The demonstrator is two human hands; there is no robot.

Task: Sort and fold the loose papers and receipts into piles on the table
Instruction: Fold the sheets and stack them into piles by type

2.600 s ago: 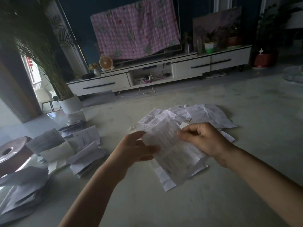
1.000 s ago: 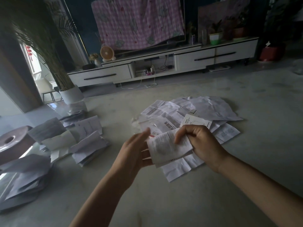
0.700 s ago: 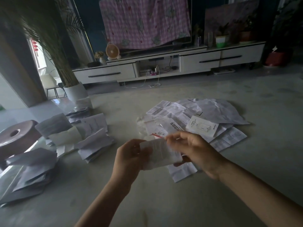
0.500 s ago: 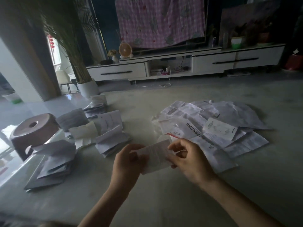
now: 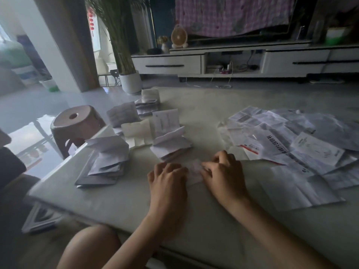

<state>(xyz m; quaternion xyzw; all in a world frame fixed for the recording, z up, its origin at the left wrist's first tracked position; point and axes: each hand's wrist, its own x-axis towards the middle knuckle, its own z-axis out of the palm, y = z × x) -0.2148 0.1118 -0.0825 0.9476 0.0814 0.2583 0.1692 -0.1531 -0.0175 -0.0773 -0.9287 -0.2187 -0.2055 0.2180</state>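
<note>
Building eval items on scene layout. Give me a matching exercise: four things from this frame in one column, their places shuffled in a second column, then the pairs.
Things
1. small receipt
2. loose unfolded papers
3. folded piles
4. brown stool

Places
a. beside the table, off its left edge
b. spread flat on the right side of the table
c. held on the table between the left hand and the right hand
d. stacked on the left side of the table

Pairs: 1-c, 2-b, 3-d, 4-a.
</note>
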